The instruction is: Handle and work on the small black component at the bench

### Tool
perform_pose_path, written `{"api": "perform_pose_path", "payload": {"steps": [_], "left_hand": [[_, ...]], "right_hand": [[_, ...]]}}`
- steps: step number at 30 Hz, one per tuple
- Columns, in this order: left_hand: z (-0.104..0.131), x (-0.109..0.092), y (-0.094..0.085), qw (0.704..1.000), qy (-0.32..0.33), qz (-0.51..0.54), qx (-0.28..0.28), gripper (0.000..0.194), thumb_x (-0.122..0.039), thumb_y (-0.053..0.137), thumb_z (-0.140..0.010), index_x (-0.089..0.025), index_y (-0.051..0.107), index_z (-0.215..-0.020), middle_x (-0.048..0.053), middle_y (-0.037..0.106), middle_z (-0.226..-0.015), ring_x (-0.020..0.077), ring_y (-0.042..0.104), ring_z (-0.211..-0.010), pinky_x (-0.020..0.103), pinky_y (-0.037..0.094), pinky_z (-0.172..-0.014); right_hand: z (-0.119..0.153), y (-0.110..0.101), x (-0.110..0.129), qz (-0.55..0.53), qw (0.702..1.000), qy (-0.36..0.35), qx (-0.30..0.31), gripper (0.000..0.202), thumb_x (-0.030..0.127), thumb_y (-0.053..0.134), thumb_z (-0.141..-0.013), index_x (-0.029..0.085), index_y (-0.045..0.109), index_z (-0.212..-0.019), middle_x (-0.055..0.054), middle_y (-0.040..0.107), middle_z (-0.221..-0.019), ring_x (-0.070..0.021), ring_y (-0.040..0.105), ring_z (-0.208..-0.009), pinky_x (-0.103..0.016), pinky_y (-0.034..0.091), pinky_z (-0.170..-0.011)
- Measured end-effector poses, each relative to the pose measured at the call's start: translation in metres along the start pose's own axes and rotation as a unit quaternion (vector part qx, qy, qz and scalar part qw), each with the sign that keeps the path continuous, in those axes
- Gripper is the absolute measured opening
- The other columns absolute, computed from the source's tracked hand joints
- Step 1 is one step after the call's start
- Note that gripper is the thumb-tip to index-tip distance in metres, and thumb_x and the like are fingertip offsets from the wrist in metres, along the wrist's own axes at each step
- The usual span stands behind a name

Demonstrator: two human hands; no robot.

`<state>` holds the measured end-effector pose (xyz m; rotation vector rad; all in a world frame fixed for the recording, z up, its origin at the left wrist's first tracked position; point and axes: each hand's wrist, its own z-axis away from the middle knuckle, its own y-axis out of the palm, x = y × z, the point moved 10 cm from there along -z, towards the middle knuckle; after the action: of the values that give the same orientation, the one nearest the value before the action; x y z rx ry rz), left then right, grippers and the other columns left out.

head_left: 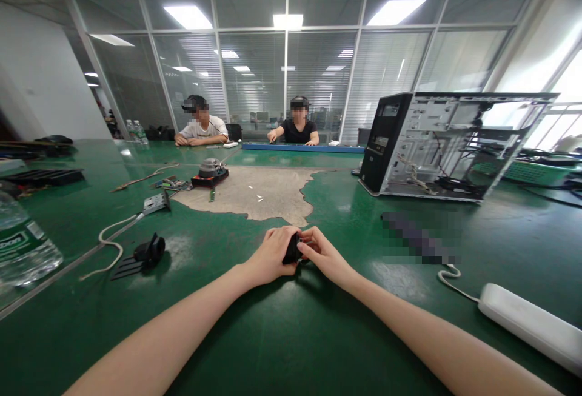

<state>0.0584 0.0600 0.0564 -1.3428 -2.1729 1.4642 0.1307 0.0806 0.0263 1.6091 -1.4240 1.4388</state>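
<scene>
A small black part (291, 251) is held just above or on the green tabletop, in front of me. My left hand (271, 255) wraps around it from the left, fingers curled over its top. From the other side, my right hand (324, 255) pinches its right edge between thumb and fingers. Much of the part is hidden by both hands, so its exact kind does not show. Beyond them lies a bare, torn-edged patch (273, 193) in the green surface. To the left sits a black plastic piece (146, 255) with a round end and long prongs.
An opened computer case (391, 141) stands at right, near a white power strip (522, 317). At left are a water bottle (22, 244), a cable with a metal bracket (155, 202) and a cooler-like part (211, 170). Two people sit across the green table (218, 335).
</scene>
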Motion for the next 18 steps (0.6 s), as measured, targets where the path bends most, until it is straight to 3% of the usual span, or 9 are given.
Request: {"api": "perform_pose_path", "payload": {"steps": [18], "left_hand": [[-0.0006, -0.0007, -0.0001, 1.0, -0.005, -0.001, -0.001, 0.061, -0.015, 0.058, -0.059, -0.022, 0.03, -0.112, 0.005, 0.047, -0.108, 0.0227, 0.044, -0.103, 0.039, 0.029, -0.089]], "right_hand": [[-0.0005, -0.0006, -0.003, -0.013, 1.0, 0.003, 0.0, 0.024, 0.038, 0.052, -0.077, 0.021, 0.047, -0.094, -0.001, 0.055, -0.088, -0.0138, 0.054, -0.08, -0.029, 0.046, -0.07]]}}
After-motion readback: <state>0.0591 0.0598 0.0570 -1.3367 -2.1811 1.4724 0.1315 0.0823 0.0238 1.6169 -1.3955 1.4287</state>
